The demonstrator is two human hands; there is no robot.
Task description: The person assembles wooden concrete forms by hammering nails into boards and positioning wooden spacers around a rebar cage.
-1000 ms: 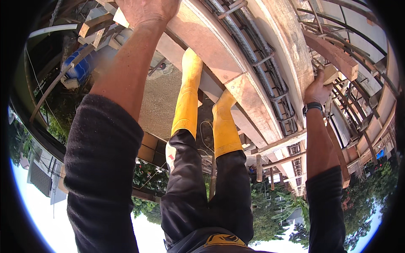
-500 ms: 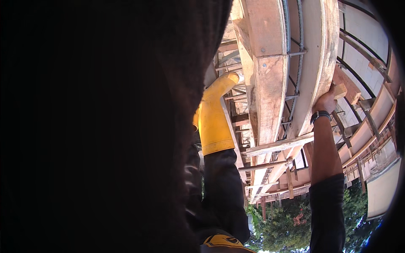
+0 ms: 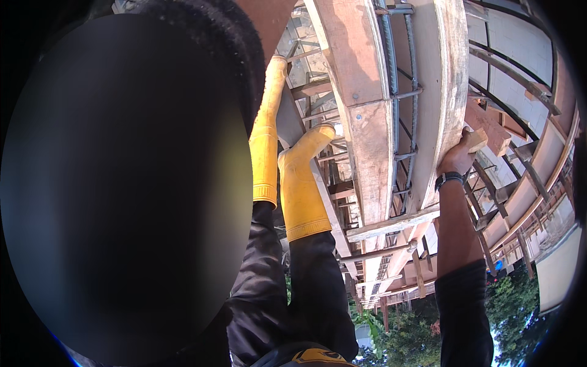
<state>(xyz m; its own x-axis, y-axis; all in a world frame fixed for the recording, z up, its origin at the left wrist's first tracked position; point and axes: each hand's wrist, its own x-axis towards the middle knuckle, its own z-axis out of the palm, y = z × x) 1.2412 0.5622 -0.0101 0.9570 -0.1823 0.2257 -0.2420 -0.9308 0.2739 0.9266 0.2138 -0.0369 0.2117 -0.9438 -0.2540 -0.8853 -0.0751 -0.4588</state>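
Observation:
My right hand (image 3: 457, 154), with a dark watch on the wrist, is closed on a short squared piece of timber (image 3: 478, 140). This sits by the outer edge of a plywood formwork board (image 3: 449, 55), and the hand rests close against that edge. Some of the fingers are hidden. Left of the board runs a cage of steel reinforcing bars (image 3: 396, 95), with a second formwork board (image 3: 372, 153) on its other side. Up close, a dark sleeve (image 3: 251, 43) and part of a bare forearm (image 3: 272, 21) cross the top. My left hand is out of view.
My yellow rubber boots (image 3: 306, 196) stand on framing left of the formwork. A wooden crosspiece (image 3: 391, 227) and a rod (image 3: 379, 252) span the formwork. Timber struts (image 3: 489, 189) stick out at right. A large dark blurred shape (image 3: 122, 183) covers the left side.
The dark shape at left has drawn back, showing the second boot and a bare forearm at the top. The view has shifted slightly; my right hand keeps its place on the timber.

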